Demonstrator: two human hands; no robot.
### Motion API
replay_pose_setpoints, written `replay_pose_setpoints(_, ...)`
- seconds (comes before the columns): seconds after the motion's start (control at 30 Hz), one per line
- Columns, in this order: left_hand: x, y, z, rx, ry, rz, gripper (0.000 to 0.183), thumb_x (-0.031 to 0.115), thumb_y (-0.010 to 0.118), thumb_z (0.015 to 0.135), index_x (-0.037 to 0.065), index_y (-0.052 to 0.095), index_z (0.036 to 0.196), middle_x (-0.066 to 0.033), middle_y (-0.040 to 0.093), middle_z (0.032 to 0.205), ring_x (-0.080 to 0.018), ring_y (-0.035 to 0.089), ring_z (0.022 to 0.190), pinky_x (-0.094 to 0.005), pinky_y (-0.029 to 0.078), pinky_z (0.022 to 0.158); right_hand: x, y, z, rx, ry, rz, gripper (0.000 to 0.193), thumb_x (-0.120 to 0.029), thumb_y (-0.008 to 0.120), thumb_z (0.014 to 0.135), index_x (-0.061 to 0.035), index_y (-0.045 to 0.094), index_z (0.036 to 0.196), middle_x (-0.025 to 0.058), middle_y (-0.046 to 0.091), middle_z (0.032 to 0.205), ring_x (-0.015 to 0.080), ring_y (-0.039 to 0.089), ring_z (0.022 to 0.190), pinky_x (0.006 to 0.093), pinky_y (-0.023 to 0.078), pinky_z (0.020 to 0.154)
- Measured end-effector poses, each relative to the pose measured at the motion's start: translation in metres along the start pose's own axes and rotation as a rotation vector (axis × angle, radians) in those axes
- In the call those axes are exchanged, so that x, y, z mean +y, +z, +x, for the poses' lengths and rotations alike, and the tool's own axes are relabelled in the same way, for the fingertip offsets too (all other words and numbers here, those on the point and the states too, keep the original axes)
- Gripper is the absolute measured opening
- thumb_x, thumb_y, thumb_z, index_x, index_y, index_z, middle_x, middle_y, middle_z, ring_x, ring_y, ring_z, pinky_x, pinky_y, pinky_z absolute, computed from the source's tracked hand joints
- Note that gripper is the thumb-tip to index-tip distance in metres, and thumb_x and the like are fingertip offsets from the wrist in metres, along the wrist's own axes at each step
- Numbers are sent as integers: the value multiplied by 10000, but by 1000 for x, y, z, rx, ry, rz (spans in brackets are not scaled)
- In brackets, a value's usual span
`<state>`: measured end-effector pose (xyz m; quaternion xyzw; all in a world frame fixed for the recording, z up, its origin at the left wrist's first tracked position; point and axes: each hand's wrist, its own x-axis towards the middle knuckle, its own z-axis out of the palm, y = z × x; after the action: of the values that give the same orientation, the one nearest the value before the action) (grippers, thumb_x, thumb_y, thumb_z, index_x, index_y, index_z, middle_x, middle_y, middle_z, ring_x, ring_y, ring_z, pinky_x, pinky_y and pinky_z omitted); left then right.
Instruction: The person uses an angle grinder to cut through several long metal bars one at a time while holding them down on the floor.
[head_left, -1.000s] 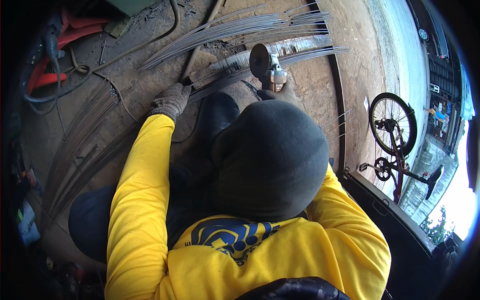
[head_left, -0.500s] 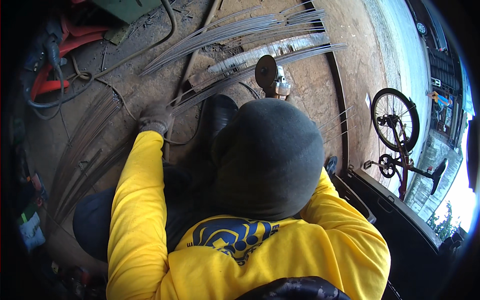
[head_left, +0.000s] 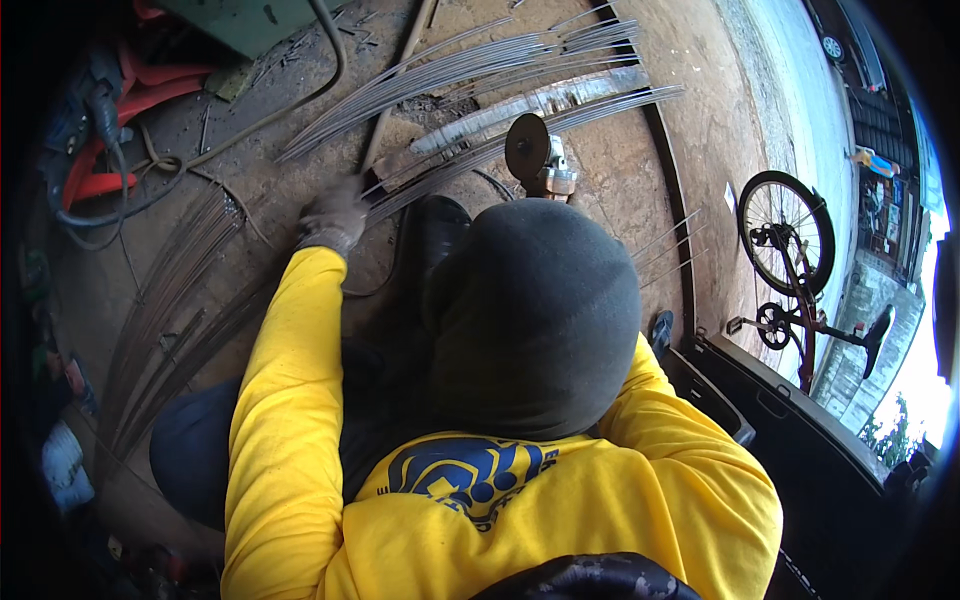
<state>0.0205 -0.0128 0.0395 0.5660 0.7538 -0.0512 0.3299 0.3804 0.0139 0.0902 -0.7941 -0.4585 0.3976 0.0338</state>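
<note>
My left hand (head_left: 336,213), in a worn greyish glove, is at a bundle of thin metal rods (head_left: 425,185); motion smears its fingers, so their grip cannot be made out. The rods run from the lower left, past the hand, toward the upper right. Beyond a large rounded dark cloth shape (head_left: 535,320) stands an angle grinder (head_left: 548,172) with a dark round disc, close beside the rods. That dark shape hides my right hand; only the yellow sleeve (head_left: 690,440) of the arm shows.
Another rod bundle (head_left: 430,85) lies farther off beside a weathered plank (head_left: 540,105). Red clamp-like tools and a cable (head_left: 215,150) are at the left. A metal rail (head_left: 672,190) crosses the right side; beyond it stands a bicycle (head_left: 790,235).
My left hand has shifted a little to the right and farther away along the rods, its fingers now blurred. The grinder stays beside the rods; the whole view has moved slightly.
</note>
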Motion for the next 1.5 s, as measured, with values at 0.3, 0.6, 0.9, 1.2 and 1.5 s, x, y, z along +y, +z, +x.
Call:
replay_pose_setpoints(0.3,-79,22,-9,-89,-143,84,454,481,494,976,152,668,1236,-200,646,1277,-414,609,1191,-529,482,988,7,-3,0,10,1,38,912,-432,880,629,35,506,1317,261,658,1244,394,645,1170,440,511,988)
replay_pose_setpoints(0.6,26,-24,-5,-40,7,-10,411,377,604,936,105,640,1241,-213,648,1271,-419,597,1213,-498,471,1022,24,-2,8,13,-15,82,919,-449,873,633,-8,504,1349,239,671,1240,393,645,1169,440,511,989)
replay_pose_setpoints(0.9,-99,16,-2,-142,-120,153,441,436,522,961,92,685,1184,-231,662,1225,-448,618,1155,-524,491,985,-9,-12,-16,-4,30,3,963,-468,877,632,16,482,1365,242,648,1282,379,630,1205,434,494,1022)
replay_pose_setpoints(1.2,12,-25,9,-139,18,-54,469,340,604,939,92,602,1337,-188,617,1350,-376,583,1255,-464,445,1070,4,-6,-12,2,24,71,975,-480,878,624,22,488,1364,256,644,1283,390,625,1211,435,489,1030)
replay_pose_setpoints(1.5,-83,20,-9,-75,44,-140,497,482,519,983,73,684,1213,-203,649,1289,-402,589,1220,-456,454,1042,12,-6,-10,7,41,86,961,-467,868,630,16,484,1367,255,642,1285,387,628,1205,436,490,1027)
